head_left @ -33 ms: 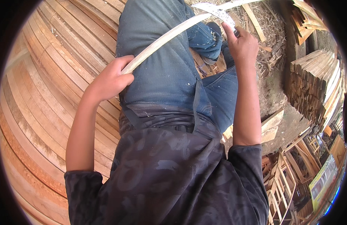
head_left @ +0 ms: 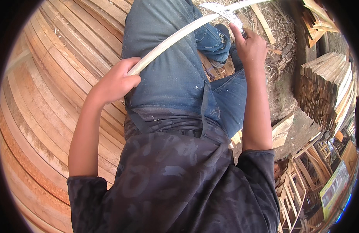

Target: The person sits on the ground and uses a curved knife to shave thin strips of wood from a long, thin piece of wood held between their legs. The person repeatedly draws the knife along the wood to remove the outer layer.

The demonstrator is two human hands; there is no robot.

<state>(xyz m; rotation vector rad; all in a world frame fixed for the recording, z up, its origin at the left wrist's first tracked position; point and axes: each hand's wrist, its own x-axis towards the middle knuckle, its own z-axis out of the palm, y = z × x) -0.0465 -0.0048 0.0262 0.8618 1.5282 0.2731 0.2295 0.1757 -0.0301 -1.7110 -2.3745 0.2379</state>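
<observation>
Leftward, planks (head_left: pixel 39 124) | rightward, shavings (head_left: pixel 282 25), stacked wood (head_left: pixel 323 81) | left hand (head_left: pixel 116 81) holds strip (head_left: pixel 168 42)

Wooden strip (head_left: pixel 171 40): pale, matt. Knife (head_left: pixel 230 17): metal blade, speckled finish. Jeans (head_left: pixel 160 77): matt denim (pale-flecked). Shirt (head_left: pixel 171 174): matt patterned cloth. Planks (head_left: pixel 41 105): matt wood, rough-looking.

Wooden planks (head_left: pixel 43 116) side by side at left, shaving-strewn ground (head_left: pixel 281 58) and a stack of boards (head_left: pixel 321 83) at right

Dirt ground (head_left: pixel 303 122) w/ shavings (head_left: pixel 282 50), pale strip (head_left: pixel 263 24) on top, short wood pcs (head_left: pixel 282 124) nearby.
</observation>
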